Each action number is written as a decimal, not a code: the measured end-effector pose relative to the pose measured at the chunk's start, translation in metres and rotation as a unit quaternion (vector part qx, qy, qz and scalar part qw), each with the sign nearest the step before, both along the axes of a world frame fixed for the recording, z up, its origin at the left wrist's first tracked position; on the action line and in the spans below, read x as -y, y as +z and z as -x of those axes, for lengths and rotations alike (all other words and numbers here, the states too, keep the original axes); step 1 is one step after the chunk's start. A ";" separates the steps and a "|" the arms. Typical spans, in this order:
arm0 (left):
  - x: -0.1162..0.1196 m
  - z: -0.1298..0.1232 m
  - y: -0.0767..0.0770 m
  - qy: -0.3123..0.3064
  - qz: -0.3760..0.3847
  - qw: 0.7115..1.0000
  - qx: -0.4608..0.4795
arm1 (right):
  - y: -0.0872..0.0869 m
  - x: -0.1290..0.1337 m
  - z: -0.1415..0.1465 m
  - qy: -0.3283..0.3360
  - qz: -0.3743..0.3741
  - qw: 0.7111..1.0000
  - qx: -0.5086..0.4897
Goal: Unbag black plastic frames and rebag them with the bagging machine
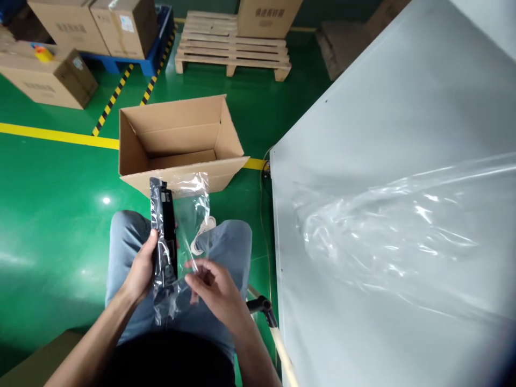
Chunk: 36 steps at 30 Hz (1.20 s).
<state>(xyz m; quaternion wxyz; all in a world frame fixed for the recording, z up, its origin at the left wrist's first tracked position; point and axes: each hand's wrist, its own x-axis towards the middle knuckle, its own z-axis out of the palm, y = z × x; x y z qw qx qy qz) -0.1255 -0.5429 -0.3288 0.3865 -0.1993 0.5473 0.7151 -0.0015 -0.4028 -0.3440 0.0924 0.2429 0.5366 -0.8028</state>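
Observation:
A long black plastic part (pixel 169 236) lies inside a clear plastic bag (pixel 189 215), held upright over my lap. My left hand (pixel 142 266) grips the bagged part from its left side, thumb on the front; the other fingers are mostly hidden behind it. At the bag's loose lower right side, my right hand (pixel 213 290) pinches the film between thumb and fingers. The bag's upper end overlaps the near side of an open cardboard box (pixel 181 131) on the floor, whose visible inside shows bare cardboard.
To the right stands a grey-white table (pixel 382 134) with a crumpled clear plastic sheet (pixel 387 231) on it. Cartons (pixel 64 27), a blue pallet (pixel 151 63) and a wooden pallet (pixel 231 51) are at the back. A jointed tube frame (pixel 264 305) sits by my right knee.

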 end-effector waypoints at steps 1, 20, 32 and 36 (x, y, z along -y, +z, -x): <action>-0.001 0.001 0.002 0.005 -0.008 1.000 0.012 | 0.000 0.000 -0.001 -0.001 0.013 1.000 0.000; 0.004 0.013 0.002 0.021 -0.150 0.988 -0.028 | 0.004 -0.020 -0.004 0.026 -0.040 0.998 -0.035; 0.018 0.034 0.023 0.048 0.012 0.999 -0.023 | 0.021 -0.037 -0.017 -0.009 -0.140 0.990 -0.024; 0.027 0.035 0.030 0.021 0.024 0.999 -0.028 | 0.018 -0.059 -0.016 -0.014 -0.066 0.998 -0.017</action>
